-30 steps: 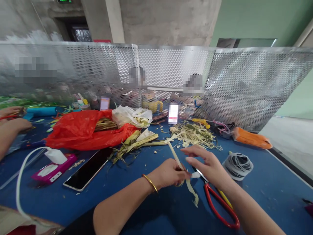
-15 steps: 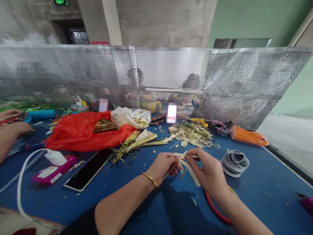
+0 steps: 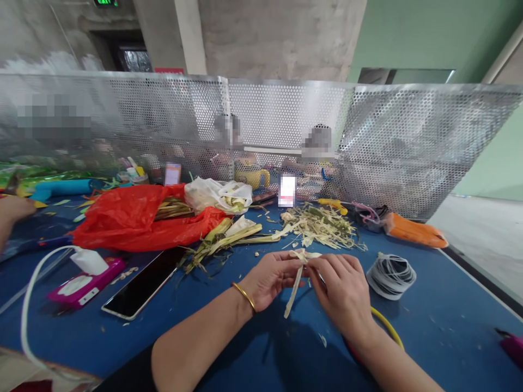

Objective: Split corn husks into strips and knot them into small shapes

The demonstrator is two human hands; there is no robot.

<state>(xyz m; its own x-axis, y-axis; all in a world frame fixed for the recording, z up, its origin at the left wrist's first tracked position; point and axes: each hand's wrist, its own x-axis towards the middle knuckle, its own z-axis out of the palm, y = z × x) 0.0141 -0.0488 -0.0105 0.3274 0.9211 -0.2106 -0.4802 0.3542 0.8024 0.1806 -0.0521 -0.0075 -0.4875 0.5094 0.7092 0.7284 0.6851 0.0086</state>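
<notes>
Both my hands meet above the blue table, working a pale, dry plant-fibre strip (image 3: pixel 291 298) that looks like husk or leaf. My left hand (image 3: pixel 269 280), with a gold bangle on the wrist, pinches the strip near a small folded or knotted part (image 3: pixel 301 256). From the other side, my right hand (image 3: pixel 342 288) grips the same strip between thumb and fingers, palm down. One end hangs below the fingertips. A thin grey glint shows between the right thumb and fingers; I cannot tell what it is. Under the right wrist lies a curved yellow and red thing (image 3: pixel 388 326), partly hidden.
Fibre scraps (image 3: pixel 324 226) lie heaped beyond my hands, with longer stalks (image 3: pixel 223 239) and a red bag (image 3: pixel 122 220) leftward. A wire coil (image 3: pixel 391 276) sits right. A phone (image 3: pixel 143 286) and purple power strip (image 3: pixel 85 288) lie left, near another person's hand (image 3: pixel 16 209).
My right hand has turned palm down and its fingers have closed in beside the left. The strip's loose end, which slanted right, now hangs down and left.
</notes>
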